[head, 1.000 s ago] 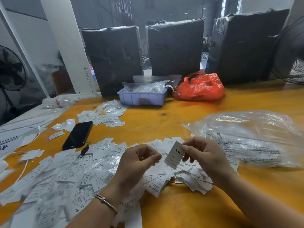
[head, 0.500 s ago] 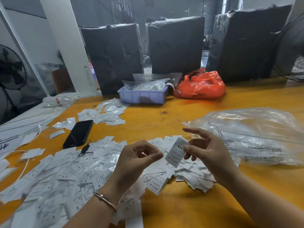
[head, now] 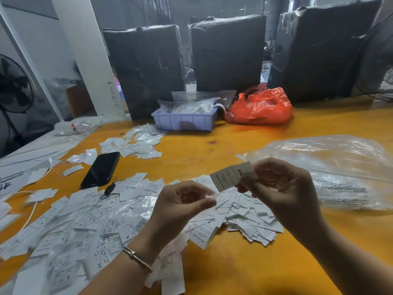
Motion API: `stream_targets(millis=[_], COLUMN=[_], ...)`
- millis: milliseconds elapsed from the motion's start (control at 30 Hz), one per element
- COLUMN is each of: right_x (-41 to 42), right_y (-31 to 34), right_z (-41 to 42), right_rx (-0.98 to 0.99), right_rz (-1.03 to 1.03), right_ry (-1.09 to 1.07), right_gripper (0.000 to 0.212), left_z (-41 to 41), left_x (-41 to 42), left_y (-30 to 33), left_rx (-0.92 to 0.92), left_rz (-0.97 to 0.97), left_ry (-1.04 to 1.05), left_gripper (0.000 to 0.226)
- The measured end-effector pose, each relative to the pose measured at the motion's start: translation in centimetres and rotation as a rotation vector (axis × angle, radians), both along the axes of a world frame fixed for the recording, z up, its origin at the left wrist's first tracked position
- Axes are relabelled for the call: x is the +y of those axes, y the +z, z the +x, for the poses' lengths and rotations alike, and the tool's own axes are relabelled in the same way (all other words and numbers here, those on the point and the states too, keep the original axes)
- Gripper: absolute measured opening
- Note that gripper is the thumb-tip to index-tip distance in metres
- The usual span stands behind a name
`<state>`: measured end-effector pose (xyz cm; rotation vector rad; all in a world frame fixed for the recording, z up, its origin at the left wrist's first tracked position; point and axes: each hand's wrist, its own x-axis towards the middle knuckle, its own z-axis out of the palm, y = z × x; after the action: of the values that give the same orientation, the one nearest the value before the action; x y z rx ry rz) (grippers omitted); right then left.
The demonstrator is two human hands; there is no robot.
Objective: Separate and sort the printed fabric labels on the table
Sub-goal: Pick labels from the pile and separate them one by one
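I see a smooth orange wood bench, matt white fabric labels, crinkly glossy clear plastic bag, glossy black phone, red plastic bag, lilac plastic tray

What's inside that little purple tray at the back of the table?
The purple tray holds crumpled clear plastic bags piled above its rim, with what look like white labels inside them. Whatever lies beneath the bags is hidden by them and the tray's wall.

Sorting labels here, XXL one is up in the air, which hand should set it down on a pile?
Probably the right hand: it already pinches the XXL label. The left hand is curled below it, holding nothing I can see.
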<state>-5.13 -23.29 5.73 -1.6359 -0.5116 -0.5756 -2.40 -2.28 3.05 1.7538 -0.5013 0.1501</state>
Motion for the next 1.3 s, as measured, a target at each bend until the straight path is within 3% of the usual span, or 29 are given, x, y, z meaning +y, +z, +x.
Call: stream_targets(millis=[167, 333, 433, 500, 733, 1000, 1067, 1200, 1300], right_x=[-0.4, -0.3, 0.3, 0.9, 0.9, 0.3, 0.5, 0.6, 0.6], right_y=[-0.4, -1.3, -1.8, -2.2, -2.5, -2.2, -2.3, -2.8, -2.8], right_z=[0.3, 1.2, 1.4, 1.5, 1.8, 2.0, 1.9, 2.0, 2.0], right_rx=[-0.033, -0.08, 0.177, 0.323, 0.455, 0.378, 0.318, 0.065, 0.048], right_rz=[-0.081, -0.354, -0.46, -0.487, -0.157, 0.041, -0.076, -0.524, -0.589], right_ry=[-0.165, -0.263, -0.051, 0.141, 0.317, 0.162, 0.084, -0.103, -0.048], right_gripper=[0.063, 0.027, 0.011, 0.024, 0.025, 0.017, 0.01, 0.017, 0.023], left_z=[-0.1, -0.2, -0.4, -0.5, -0.4, -0.2, -0.2, -0.1, 0.0], left_x=[-0.1, 0.1, -0.1, -0.3, 0.0, 0.2, 0.3, 0.3, 0.2], left_y=[0.0, 0.0, 0.2, 0.4, 0.3, 0.4, 0.4, 0.5, 0.7], left_rx=[0.012, 0.023, 0.041, 0.036, 0.014, 0.135, 0.17, 0.161, 0.115], left_rz=[0.005, 0.032, -0.031, -0.058, -0.045, -0.012, 0.047, 0.227, 0.27], left_ry=[-0.013, -0.051, -0.103, -0.119, -0.068, -0.113, -0.165, -0.207, -0.192], left_gripper=[0.011, 0.016, 0.015, 0.024, 0.022, 0.008, 0.006, 0.007, 0.014])
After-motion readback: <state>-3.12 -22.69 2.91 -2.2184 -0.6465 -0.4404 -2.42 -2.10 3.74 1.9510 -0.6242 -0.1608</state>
